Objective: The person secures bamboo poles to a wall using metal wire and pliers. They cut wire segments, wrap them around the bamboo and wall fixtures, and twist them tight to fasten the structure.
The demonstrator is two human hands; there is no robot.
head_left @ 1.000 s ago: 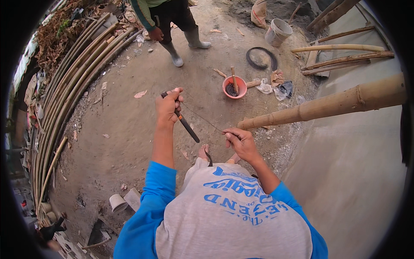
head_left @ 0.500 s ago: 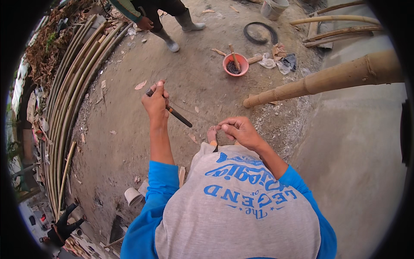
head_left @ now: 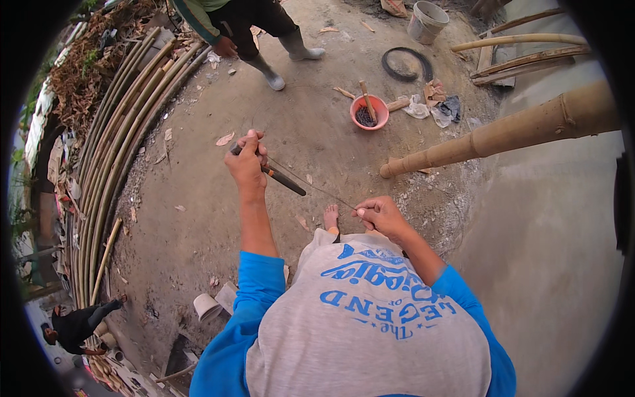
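Observation:
My left hand (head_left: 247, 167) is closed around a dark hand tool (head_left: 286, 180) with an orange band; its handle sticks out toward my right hand, and the fingers cover part of it, so I cannot tell its exact kind. A thin wire (head_left: 319, 188) runs from beside the left fingers across to my right hand (head_left: 382, 217). The right thumb and fingertips pinch the wire's near end. Both hands are in front of my body, above the dirt ground, with my bare foot (head_left: 331, 217) below the wire.
A thick bamboo pole (head_left: 489, 137) slants in from the right. Ahead are a red bowl (head_left: 380, 103) with dark bits and a stick, a black coil (head_left: 423, 65) and a bucket (head_left: 426, 23). A person in boots (head_left: 301, 47) stands at the far left. Bamboo poles (head_left: 109, 152) lie along the left.
The wire shows more clearly, running straight between my hands. My right hand has shifted slightly right and nearer. The person at the lower left has changed position; the whole view has shifted a little.

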